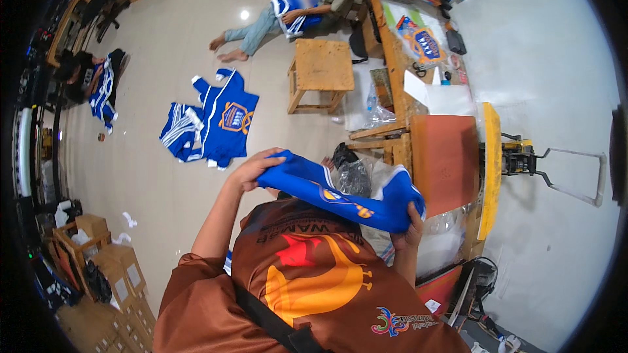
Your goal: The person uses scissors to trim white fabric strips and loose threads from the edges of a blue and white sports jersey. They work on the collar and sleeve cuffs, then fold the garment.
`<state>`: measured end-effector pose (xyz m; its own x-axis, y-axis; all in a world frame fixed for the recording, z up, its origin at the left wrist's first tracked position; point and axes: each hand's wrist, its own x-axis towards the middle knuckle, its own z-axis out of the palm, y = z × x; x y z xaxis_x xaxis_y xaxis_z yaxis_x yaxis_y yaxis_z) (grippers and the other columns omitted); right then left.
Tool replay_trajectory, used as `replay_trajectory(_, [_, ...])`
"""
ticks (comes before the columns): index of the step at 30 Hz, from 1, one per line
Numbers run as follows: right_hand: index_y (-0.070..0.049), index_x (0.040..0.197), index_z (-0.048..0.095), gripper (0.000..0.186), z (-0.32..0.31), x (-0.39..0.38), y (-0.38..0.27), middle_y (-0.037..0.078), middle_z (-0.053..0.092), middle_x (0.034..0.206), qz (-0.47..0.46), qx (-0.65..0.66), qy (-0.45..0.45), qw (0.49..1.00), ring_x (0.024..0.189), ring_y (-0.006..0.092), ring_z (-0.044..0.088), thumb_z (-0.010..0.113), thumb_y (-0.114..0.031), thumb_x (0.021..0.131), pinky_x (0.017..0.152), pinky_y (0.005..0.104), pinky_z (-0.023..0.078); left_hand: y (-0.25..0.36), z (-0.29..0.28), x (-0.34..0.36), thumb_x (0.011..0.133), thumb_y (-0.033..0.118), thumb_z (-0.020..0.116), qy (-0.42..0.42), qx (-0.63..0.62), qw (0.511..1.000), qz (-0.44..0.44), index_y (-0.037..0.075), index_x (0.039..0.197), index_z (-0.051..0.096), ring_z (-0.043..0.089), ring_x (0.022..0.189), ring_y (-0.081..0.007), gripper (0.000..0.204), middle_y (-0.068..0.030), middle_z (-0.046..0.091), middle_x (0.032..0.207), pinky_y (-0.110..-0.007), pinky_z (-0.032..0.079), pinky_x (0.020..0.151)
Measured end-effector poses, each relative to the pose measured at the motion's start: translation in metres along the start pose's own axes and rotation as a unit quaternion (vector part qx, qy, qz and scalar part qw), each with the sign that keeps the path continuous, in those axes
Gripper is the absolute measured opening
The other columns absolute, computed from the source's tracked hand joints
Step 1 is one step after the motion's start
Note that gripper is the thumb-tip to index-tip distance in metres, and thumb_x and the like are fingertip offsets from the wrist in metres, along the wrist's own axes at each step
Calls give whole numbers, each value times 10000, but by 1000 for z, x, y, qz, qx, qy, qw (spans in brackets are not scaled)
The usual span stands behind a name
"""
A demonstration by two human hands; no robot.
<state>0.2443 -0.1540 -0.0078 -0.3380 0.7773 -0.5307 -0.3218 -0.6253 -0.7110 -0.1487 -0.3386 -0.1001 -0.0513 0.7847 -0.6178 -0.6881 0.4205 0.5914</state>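
- Above your chest, your left hand (252,171) and right hand (411,227) hold a rolled blue jersey (340,193) between them, clear of the floor and of the counter (398,59).
- Your left grip is clenched on the upper-left end of the garment; your right grip is closed around its lower-right end, fingers wrapped over white-trimmed fabric.
- Long axis: the jersey runs from upper left down to lower right, its higher end at your left hand, with an orange-and-yellow crest showing near the middle.
- Just beyond the jersey sits a heat press (451,160) with a reddish pad and a yellow edge.
- On the pale floor to your left, more blue-and-white jerseys (212,121) lie spread flat, well apart from your hands.
- Farther off, a wooden stool (320,72) stands near a seated person (294,10) who holds another blue garment.
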Motion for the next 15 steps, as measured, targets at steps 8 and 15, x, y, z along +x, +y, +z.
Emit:
replay_trajectory(8, [19, 1484, 504, 533, 119, 33, 73, 114, 613, 1422, 38, -177, -216, 959, 1287, 227, 602, 705, -110, 1008, 1119, 417, 481, -148, -163, -116, 925, 203, 815, 81, 89, 991, -64, 77, 1132, 633, 641, 878, -78, 303, 8, 683, 949, -272, 536, 752])
replay_trajectory(15, [-44, 1363, 628, 396, 255, 1, 125, 11, 688, 1191, 126, -292, -633, 706, 1075, 116, 617, 700, -272, 1047, 994, 344, 516, -174, -166, -126, 742, 367, 959, 281, 241, 920, 129, 28, 1674, 158, 362, 1531, -329, 1275, -179, 214, 1728, -433, 330, 1253])
